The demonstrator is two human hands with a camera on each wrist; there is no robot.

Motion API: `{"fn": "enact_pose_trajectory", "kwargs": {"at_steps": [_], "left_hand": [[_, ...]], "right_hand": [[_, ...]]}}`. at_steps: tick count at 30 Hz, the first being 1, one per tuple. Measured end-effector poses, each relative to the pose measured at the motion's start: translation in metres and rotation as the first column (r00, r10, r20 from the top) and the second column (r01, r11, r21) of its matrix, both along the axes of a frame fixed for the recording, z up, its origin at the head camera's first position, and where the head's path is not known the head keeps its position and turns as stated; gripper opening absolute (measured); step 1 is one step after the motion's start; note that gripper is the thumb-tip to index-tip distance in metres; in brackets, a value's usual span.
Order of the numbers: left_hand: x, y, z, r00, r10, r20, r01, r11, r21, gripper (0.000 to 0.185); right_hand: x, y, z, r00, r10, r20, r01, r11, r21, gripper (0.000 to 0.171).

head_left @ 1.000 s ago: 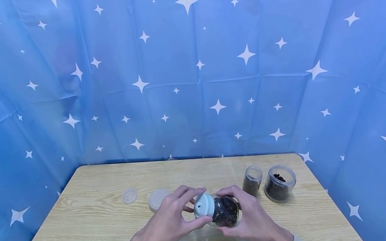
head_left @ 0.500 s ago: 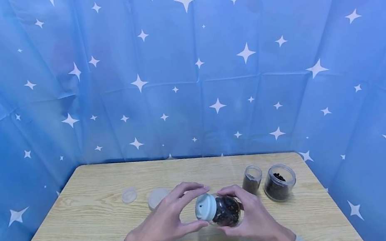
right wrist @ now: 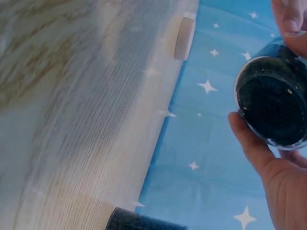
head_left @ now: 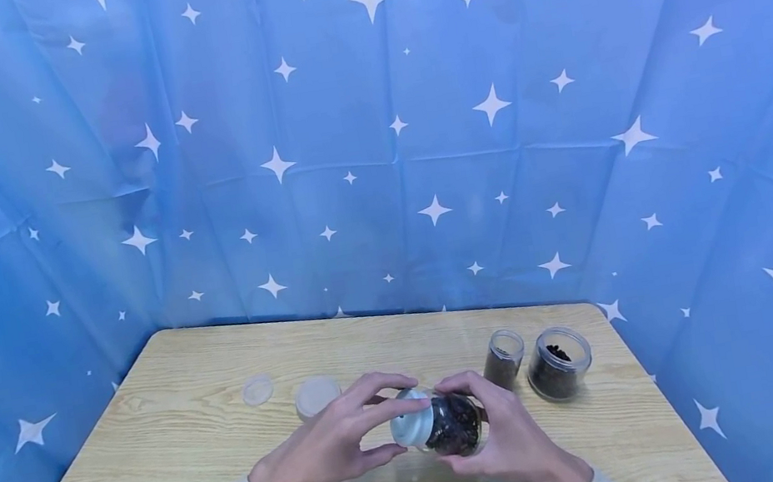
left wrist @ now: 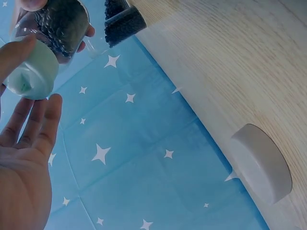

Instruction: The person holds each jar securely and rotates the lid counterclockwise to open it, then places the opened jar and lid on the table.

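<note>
Head view: jar (head_left: 454, 426) between both hands

Left hand (head_left: 329, 451) fingers curled, right hand (head_left: 512, 438) apparently gripping, wrists close together

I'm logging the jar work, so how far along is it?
In hand: the right hand holds a clear jar of dark contents while the left hand grips its pale blue lid. Left: two open jars stand lidless, and two loose pale lids lie on the wooden table.
</note>
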State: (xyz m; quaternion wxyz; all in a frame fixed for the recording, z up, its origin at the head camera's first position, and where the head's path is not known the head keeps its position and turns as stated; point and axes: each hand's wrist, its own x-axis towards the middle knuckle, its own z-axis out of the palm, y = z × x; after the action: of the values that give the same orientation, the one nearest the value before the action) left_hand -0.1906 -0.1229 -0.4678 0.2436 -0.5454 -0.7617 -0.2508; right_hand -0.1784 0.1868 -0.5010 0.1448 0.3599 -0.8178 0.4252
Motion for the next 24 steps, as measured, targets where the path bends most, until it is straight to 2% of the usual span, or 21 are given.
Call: {"fn": "enact_pose_trajectory", "kwargs": {"at_steps": [7, 13, 24], "left_hand": [[0.0006, 0.0003, -0.0013, 1.0, 0.009, -0.007, -0.009, 1.0, -0.002, 0.084], [0.0007, 0.0006, -0.0017, 1.0, 0.007, -0.004, -0.007, 1.0, 0.006, 0.084], [0.0026, 0.0024, 0.0001, 0.999, 0.019, 0.032, -0.02, 1.0, 0.012, 0.083]], "right_hand": [[0.0018, -0.0005, 0.0005, 1.0, -0.001, 0.012, 0.001, 1.0, -0.004, 0.092], [0.0016, -0.0003, 0.0007, 1.0, 0.006, -0.019, -0.006, 1.0, 0.004, 0.092], [0.0011, 0.0009, 0.0, 0.999, 0.002, -0.047, -0.001, 1.0, 0.016, 0.09]]}}
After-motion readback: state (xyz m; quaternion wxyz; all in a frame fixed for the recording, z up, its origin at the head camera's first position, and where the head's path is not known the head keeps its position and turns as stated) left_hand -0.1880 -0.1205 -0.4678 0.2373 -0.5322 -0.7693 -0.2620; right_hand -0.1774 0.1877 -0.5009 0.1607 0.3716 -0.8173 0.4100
